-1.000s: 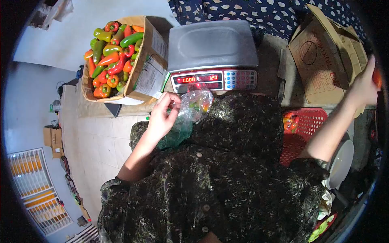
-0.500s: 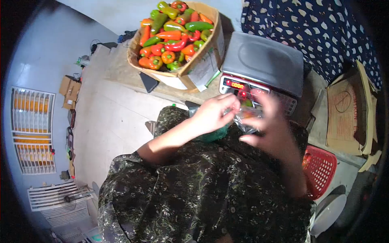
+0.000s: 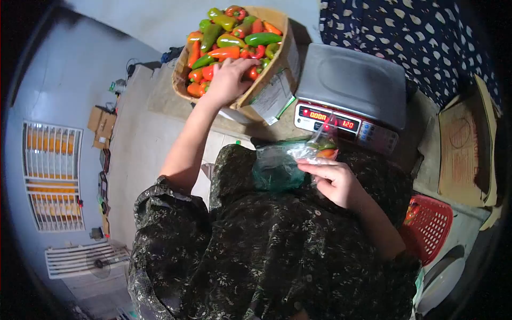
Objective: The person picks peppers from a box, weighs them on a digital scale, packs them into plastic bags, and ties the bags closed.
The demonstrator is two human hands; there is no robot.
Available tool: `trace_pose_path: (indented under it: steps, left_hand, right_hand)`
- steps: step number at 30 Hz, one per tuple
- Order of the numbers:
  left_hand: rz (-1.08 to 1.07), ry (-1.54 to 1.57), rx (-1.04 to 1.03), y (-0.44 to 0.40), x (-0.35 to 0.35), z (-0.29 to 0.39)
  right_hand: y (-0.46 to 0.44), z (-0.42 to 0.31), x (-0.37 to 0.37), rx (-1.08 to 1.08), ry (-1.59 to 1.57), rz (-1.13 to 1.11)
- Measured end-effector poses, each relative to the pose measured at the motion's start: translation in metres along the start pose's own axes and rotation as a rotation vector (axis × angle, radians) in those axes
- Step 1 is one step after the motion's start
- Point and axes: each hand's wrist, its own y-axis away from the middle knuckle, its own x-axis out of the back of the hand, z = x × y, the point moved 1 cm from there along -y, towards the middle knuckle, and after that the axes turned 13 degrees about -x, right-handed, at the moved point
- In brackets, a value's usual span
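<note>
My left hand (image 3: 230,81) reaches into the cardboard box (image 3: 290,53) of peppers. Its fingers are apart and curve down over red peppers, with the tips partly hidden among them. Below the scale, my right hand (image 3: 337,178) pinches a clear plastic bag (image 3: 329,140) with a few green and orange peppers inside. On my lap, beside that hand, lies a heap of thin greenish plastic (image 3: 274,168). The digital scale (image 3: 346,85) stands just beyond the bag, its red digits lit.
To the right are a red perforated basket (image 3: 428,226) with some peppers in it and an open cardboard carton (image 3: 463,152). A dark patterned cloth (image 3: 394,32) hangs behind the scale. A pale round dish (image 3: 442,282) is at the lower right.
My left hand has left the bag and moved up and left into the pepper box. The right hand has come down and closed on the plastic bag.
</note>
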Motion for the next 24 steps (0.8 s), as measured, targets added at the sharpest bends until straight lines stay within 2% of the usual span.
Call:
trace_pose_path:
  steps: [1, 3, 5, 7, 9, 11, 13, 15, 16, 18, 22, 24]
  left_hand:
    - [-0.012, -0.049, -0.058, -0.006, 0.002, -0.002]
    - [0.148, -0.050, -0.034, -0.014, 0.019, 0.002]
    - [0.419, 0.271, 0.034, -0.025, 0.034, 0.020]
    - [0.550, 0.740, 0.133, -0.041, 0.036, 0.056]
    - [0.299, 0.849, 0.040, -0.063, 0.008, 0.074]
    - [0.195, 0.896, -0.039, -0.085, -0.043, 0.086]
    - [0.118, 1.095, 0.062, -0.103, -0.103, 0.090]
    - [0.161, 0.801, -0.020, -0.113, -0.119, 0.100]
    - [0.169, 0.759, 0.031, -0.115, -0.119, 0.108]
    - [0.181, 0.674, 0.141, -0.115, -0.115, 0.125]
    - [0.312, 0.777, 0.155, -0.120, -0.131, 0.131]
    - [0.279, 0.779, 0.143, -0.124, -0.135, 0.129]
  right_hand:
    - [-0.001, 0.000, 0.001, 0.060, -0.048, 0.016]
    - [0.001, -0.009, 0.003, 0.065, -0.081, 0.073]
    - [0.002, -0.010, 0.014, 0.022, -0.119, 0.125]
    - [-0.003, -0.012, 0.029, -0.066, -0.160, 0.161]
    - [-0.016, -0.039, 0.058, -0.232, -0.421, 0.235]
    - [-0.034, -0.041, 0.084, -0.058, -0.428, 0.368]
    - [-0.045, -0.063, 0.101, 0.017, -0.421, 0.491]
    - [-0.049, -0.066, 0.112, 0.171, -0.451, 0.606]
    - [-0.051, -0.060, 0.115, 0.287, -0.482, 0.654]
    - [-0.042, -0.050, 0.123, 0.283, -0.470, 0.716]
    - [-0.036, 0.012, 0.140, 0.073, -0.368, 0.821]
    - [-0.037, 0.034, 0.151, -0.020, -0.260, 0.810]
